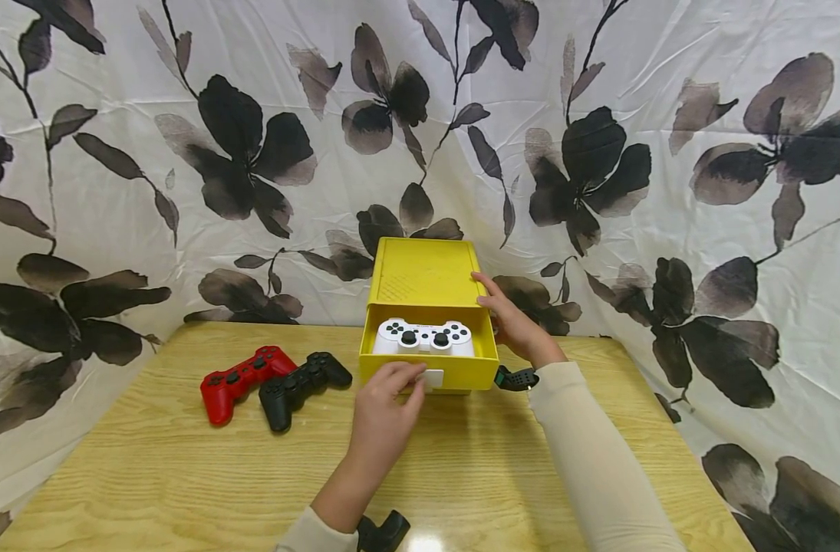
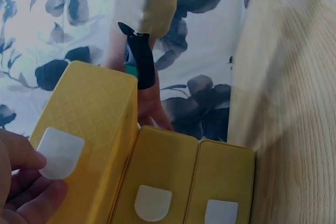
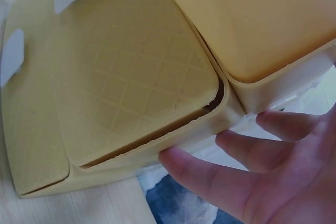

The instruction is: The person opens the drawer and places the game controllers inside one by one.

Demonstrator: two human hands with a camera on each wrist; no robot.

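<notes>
- Yellow plastic drawer unit (image 1: 420,280) stands at centre frame on the pale wooden table (image 1: 185,475); its top drawer (image 1: 426,372) is pulled out.
- White game controller (image 1: 423,337) already lies inside that open drawer.
- Left hand (image 1: 385,410) pinches the drawer's white tab handle (image 1: 433,379) between thumb and curled fingers.
- Right hand (image 1: 512,322) rests with nearly straight fingers against the unit's right side, steadying it, gripping nothing.
- Red game controller (image 1: 243,376) and black game controller (image 1: 302,387) lie left of centre on the table, touching each other, outside the drawers; by my judgement one of three is stowed.
</notes>
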